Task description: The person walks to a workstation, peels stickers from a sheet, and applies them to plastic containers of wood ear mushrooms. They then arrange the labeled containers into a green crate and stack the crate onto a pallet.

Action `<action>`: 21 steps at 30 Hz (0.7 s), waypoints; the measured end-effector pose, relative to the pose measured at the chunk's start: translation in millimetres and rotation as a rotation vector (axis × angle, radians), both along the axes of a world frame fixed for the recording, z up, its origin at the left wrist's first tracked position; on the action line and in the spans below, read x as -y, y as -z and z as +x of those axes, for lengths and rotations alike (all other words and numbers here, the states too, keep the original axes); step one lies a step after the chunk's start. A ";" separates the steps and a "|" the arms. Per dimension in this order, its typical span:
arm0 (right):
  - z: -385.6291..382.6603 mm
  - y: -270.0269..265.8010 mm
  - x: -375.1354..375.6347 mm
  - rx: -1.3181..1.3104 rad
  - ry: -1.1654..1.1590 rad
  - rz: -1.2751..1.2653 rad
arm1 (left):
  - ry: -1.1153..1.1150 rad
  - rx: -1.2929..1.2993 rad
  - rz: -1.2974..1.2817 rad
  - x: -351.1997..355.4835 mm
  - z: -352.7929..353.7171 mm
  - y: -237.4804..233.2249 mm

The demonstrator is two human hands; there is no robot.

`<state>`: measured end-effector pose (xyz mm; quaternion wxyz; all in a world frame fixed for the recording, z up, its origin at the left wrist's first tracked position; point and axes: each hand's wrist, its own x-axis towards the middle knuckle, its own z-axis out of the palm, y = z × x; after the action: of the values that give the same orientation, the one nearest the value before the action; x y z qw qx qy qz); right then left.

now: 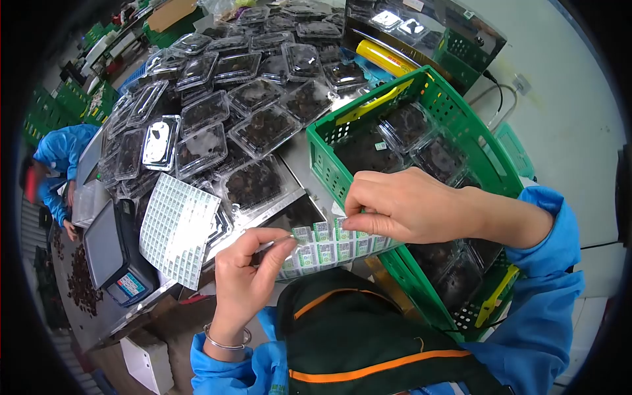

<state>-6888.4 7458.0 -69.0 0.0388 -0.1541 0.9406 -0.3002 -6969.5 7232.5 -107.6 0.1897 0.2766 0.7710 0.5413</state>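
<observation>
My left hand (247, 273) pinches the left end of a sheet of small green-and-white printed stickers (324, 254) held in front of my body. At the sheet's upper edge, my right hand (415, 205) has thumb and forefinger pressed together on a sticker; its fingertips hide part of it. Just beyond the right hand stands a green plastic crate (322, 158), with clear lidded boxes (405, 125) of dark contents inside. One box in it bears a small green-and-white sticker (380, 146). A second sticker sheet (176, 227) lies to the left, over the table edge.
Many clear boxes of dark pieces (263, 128) are heaped on the metal table. A black scale (115, 257) stands at the left, near loose dark pieces (79, 286). A co-worker in blue (62, 155) is at far left. A yellow roll (385, 58) lies behind the crate.
</observation>
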 end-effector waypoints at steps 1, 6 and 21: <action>2.5 2.1 0.9 -0.024 0.029 -0.016 | -0.001 0.008 -0.008 -1.5 0.2 -1.5; 19.7 25.8 -0.1 -0.380 -0.097 0.260 | 0.022 0.148 -0.044 -8.4 -4.7 10.1; 117.8 120.6 -115.9 0.193 1.044 -0.098 | -0.272 -0.004 -0.081 63.4 -29.7 39.2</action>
<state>-6770.5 7574.0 -189.6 -0.0367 0.3611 0.8691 -0.3360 -6999.2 7169.2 -146.8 0.1240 0.1628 0.8231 0.5298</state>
